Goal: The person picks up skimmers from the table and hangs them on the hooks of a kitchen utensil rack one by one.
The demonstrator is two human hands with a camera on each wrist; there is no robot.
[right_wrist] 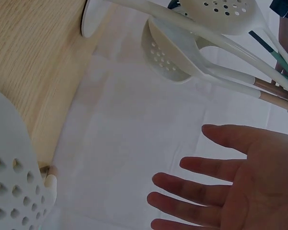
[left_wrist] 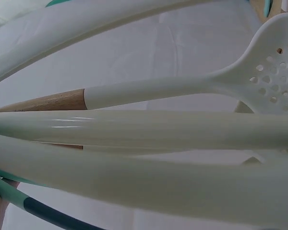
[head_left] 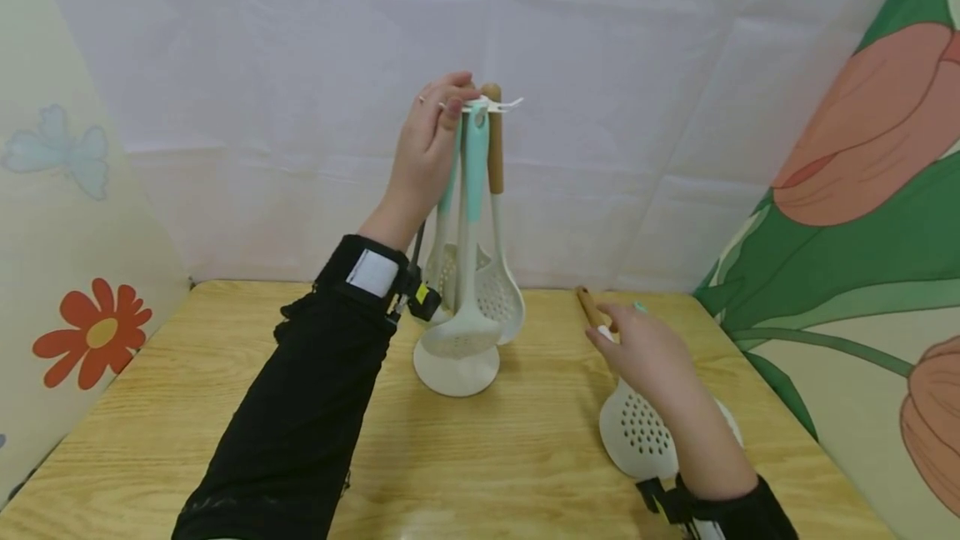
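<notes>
1. Head view: my left hand (head_left: 429,152) pinches the top of the utensil rack (head_left: 459,357), where 3 utensils hang, the mint-handled spoon (head_left: 472,215) frontmost. My right hand (head_left: 651,350) hovers spread above the slotted skimmer (head_left: 637,438) lying on the table (head_left: 225,373); it is not yet hung.
2. Left wrist view: only hanging handles show, including the wood-handled skimmer (left_wrist: 182,88).
3. Right wrist view: my right hand's fingers (right_wrist: 201,189) are splayed, holding nothing.

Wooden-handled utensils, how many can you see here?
2. One white slotted spoon with a wooden handle hangs on the white rack. One white perforated skimmer with a wooden handle lies on the table under the right hand. Others may be hidden.
</notes>
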